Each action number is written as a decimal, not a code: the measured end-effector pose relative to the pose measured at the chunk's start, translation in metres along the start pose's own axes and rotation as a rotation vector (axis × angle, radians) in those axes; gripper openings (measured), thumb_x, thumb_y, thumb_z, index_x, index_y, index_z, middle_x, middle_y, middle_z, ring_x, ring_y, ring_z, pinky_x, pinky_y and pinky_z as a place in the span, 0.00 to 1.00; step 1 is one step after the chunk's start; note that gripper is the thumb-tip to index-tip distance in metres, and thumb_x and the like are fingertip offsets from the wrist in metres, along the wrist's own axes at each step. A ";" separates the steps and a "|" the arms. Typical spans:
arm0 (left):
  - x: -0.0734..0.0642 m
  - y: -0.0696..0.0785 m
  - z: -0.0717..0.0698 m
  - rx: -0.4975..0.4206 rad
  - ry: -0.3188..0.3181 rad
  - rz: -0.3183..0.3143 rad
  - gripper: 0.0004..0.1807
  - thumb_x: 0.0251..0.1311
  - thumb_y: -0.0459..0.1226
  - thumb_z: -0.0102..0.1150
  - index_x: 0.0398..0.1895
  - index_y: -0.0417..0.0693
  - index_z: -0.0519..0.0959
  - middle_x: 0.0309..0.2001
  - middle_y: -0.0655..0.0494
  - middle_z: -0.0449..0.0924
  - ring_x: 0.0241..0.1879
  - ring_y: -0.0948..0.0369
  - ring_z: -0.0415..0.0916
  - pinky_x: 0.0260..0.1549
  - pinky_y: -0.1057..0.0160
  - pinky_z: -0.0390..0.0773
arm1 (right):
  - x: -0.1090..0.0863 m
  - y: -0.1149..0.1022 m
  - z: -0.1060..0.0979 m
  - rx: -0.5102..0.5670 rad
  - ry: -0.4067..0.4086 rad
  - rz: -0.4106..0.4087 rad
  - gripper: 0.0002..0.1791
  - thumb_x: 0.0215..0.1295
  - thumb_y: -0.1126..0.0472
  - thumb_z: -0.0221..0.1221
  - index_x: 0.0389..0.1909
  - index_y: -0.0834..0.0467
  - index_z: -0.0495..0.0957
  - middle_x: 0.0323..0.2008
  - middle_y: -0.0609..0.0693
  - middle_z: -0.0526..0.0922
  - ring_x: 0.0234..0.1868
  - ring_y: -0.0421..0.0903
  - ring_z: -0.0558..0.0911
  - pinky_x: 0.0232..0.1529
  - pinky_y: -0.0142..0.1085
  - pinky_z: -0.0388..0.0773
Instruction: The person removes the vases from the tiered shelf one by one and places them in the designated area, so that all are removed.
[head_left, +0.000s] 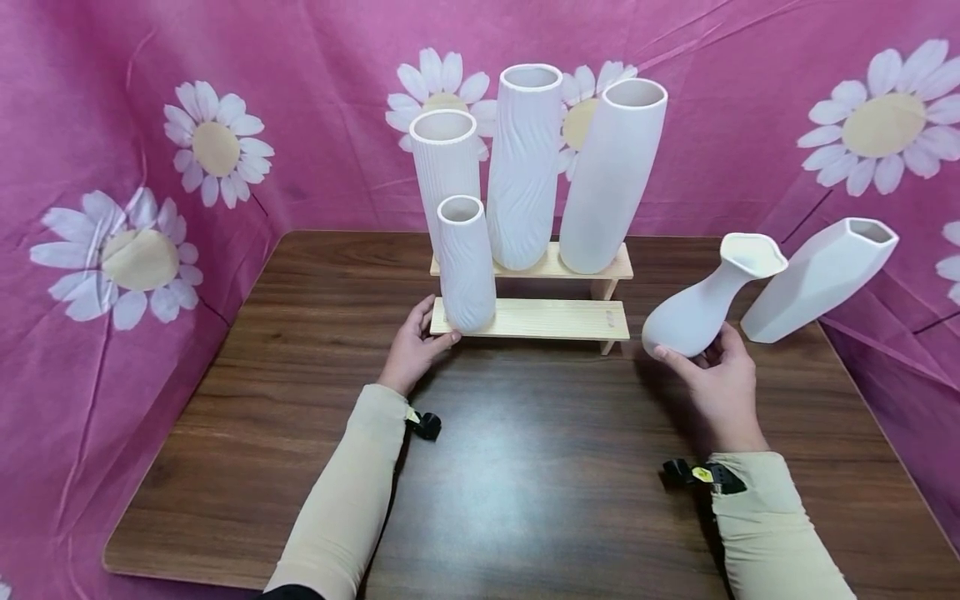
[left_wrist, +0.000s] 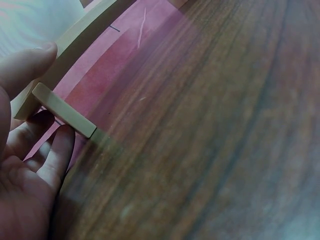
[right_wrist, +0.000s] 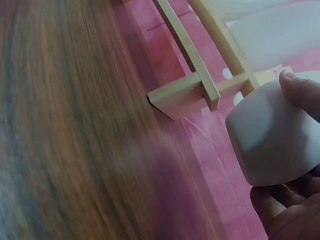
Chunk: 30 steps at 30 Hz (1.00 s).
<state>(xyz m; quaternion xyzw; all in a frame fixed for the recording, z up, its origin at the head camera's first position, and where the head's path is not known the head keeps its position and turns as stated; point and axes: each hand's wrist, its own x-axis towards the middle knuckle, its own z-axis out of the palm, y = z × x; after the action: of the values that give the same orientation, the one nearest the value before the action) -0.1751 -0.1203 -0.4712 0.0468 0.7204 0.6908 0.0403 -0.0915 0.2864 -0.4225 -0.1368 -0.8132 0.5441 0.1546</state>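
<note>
Right hand grips a flared vase near its base; left of it, the left hand clasps a stand.

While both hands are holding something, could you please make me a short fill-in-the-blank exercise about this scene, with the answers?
1. The left hand holds the wooden stand not at its upper step but at its ____ one.
2. The upper step bears ____ vases.
3. The right hand holds the round-bellied vase; in the head view, the faceted vase is to that vase's ____.
4. In all, the head view shows ____ vases.

Missing words: lower; three; right; six.
</note>
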 end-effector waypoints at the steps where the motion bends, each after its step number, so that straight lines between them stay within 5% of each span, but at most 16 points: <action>1: 0.000 0.000 0.000 -0.001 0.000 0.001 0.48 0.58 0.27 0.69 0.78 0.40 0.52 0.70 0.43 0.69 0.64 0.53 0.71 0.54 0.69 0.76 | 0.001 0.000 -0.001 0.006 0.009 0.005 0.41 0.56 0.62 0.74 0.70 0.56 0.66 0.58 0.48 0.74 0.55 0.39 0.75 0.54 0.21 0.73; 20: -0.002 -0.001 -0.003 -0.019 0.000 0.021 0.49 0.58 0.28 0.70 0.78 0.39 0.52 0.70 0.42 0.68 0.63 0.53 0.72 0.54 0.66 0.78 | 0.006 0.013 -0.018 0.337 0.201 0.168 0.46 0.47 0.71 0.77 0.69 0.53 0.68 0.61 0.49 0.73 0.62 0.42 0.72 0.54 0.19 0.70; 30: -0.008 -0.007 -0.004 -0.036 0.012 0.002 0.48 0.58 0.27 0.69 0.78 0.38 0.51 0.70 0.42 0.68 0.62 0.53 0.73 0.51 0.69 0.78 | 0.011 0.027 -0.026 0.330 0.258 0.165 0.45 0.46 0.72 0.76 0.67 0.53 0.70 0.59 0.48 0.74 0.62 0.41 0.72 0.54 0.18 0.70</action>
<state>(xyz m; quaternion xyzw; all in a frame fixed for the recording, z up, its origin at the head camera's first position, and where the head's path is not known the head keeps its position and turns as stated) -0.1680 -0.1256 -0.4786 0.0426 0.7081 0.7039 0.0362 -0.0895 0.3231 -0.4371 -0.2441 -0.6729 0.6584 0.2326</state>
